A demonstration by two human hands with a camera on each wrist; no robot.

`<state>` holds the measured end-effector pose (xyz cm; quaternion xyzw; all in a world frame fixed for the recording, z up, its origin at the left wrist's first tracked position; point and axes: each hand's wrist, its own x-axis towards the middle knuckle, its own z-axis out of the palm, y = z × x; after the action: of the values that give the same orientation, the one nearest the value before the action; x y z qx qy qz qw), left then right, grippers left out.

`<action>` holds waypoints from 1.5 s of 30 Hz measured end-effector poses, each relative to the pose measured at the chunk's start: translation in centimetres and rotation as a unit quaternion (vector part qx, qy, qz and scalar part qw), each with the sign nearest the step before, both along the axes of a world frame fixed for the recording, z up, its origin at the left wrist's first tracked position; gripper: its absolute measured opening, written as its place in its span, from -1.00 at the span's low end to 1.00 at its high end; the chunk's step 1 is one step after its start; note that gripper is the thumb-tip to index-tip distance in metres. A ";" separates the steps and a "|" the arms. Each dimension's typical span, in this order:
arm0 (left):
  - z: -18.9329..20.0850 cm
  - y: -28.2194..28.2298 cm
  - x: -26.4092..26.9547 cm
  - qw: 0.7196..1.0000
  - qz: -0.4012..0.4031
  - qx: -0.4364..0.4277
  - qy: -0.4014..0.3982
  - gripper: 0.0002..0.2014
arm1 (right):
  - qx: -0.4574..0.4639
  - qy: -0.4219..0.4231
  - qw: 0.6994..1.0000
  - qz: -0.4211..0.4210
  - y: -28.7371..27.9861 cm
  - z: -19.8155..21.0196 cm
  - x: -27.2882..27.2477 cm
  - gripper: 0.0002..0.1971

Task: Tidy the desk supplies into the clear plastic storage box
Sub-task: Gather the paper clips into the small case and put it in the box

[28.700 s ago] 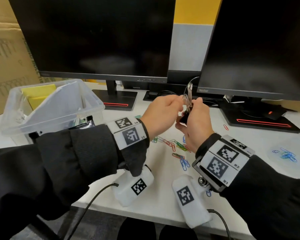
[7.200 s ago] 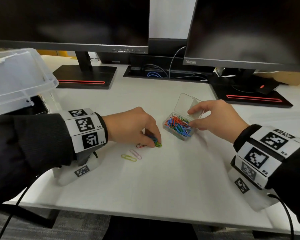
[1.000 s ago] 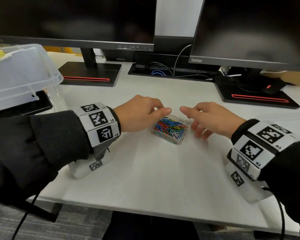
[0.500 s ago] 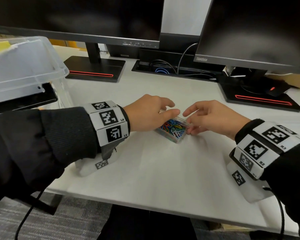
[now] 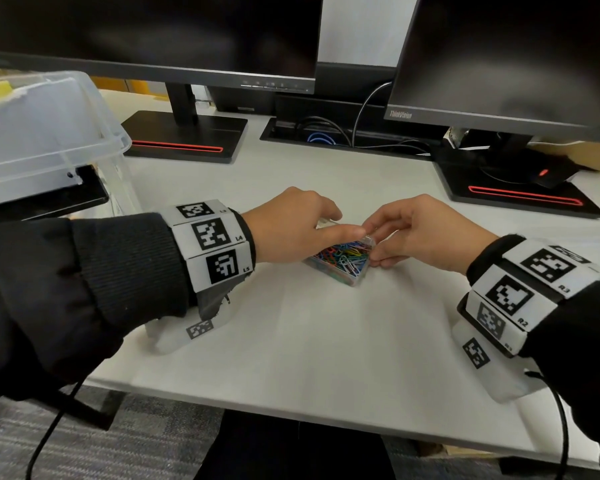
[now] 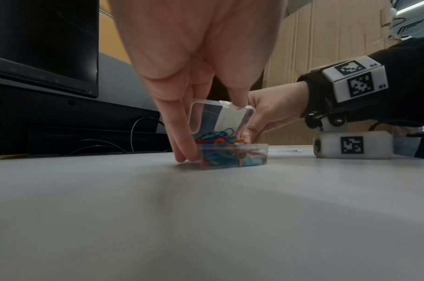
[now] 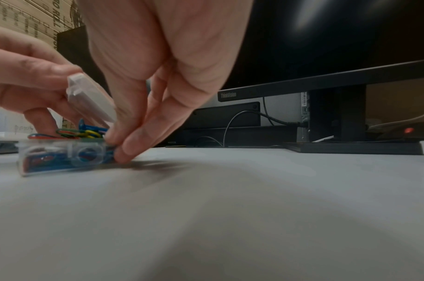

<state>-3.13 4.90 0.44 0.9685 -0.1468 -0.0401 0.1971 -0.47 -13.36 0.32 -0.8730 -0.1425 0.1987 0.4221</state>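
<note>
A small clear paper-clip case [image 5: 343, 263] is seen near the middle of the white tabletop [image 5: 309, 341], packed with coloured paper clips [image 6: 218, 136]. Its hinged lid [image 6: 221, 116] is raised and tilted, not yet shut. The left hand [image 5: 291, 230] is set at the case's left side: its fingers [image 6: 182, 129] are pressed down against the end wall, and the thumb is laid on the lid's top edge. The right hand [image 5: 426, 230] is placed at the opposite side, and the case's end is pinched by its fingertips [image 7: 126, 146] just above the tabletop. So the case is gripped by both hands. The large clear plastic storage box [image 5: 49, 133] is standing at the tabletop's left edge, well apart from the case. 2 dark monitors [image 5: 153, 36] are lined up along the far edge, with cables [image 5: 326, 133] between their stands.
</note>
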 end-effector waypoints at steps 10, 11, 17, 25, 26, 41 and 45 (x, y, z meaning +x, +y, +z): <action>0.2 0.2 -0.3 0.998 -0.022 -0.053 0.016 -0.67 | -0.038 -0.043 0.998 0.019 0.0 0.2 -0.1 -0.66; 0.2 0.3 -0.4 0.998 -0.020 -0.059 0.017 -0.69 | -0.056 -0.048 0.997 0.031 0.0 0.3 -0.3 -0.59; -0.1 0.6 -0.3 0.998 -0.053 -0.044 -0.001 -0.63 | -0.093 -0.055 0.992 0.058 0.8 0.6 -1.1 -0.44; 0.0 0.9 -0.2 0.997 -0.072 -0.020 0.008 -0.53 | -0.101 -0.070 0.989 0.079 0.7 0.4 -0.9 -0.52; 0.0 0.9 -0.1 0.997 -0.067 -0.025 0.012 -0.53 | -0.101 -0.069 0.989 0.087 0.7 0.3 -0.8 -0.53; -0.1 0.8 -0.3 0.996 -0.064 -0.069 0.001 -0.69 | -0.132 -0.109 0.983 0.072 0.4 0.1 -0.7 -0.51; 0.1 0.7 -0.2 0.996 -0.071 -0.057 0.014 -0.66 | -0.144 -0.124 0.978 0.088 0.5 0.3 -0.9 -0.66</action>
<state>-3.36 5.65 0.49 0.9422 -0.2142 -0.0588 0.2509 -1.35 -12.91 0.61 -0.9264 -0.2404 0.1437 0.2518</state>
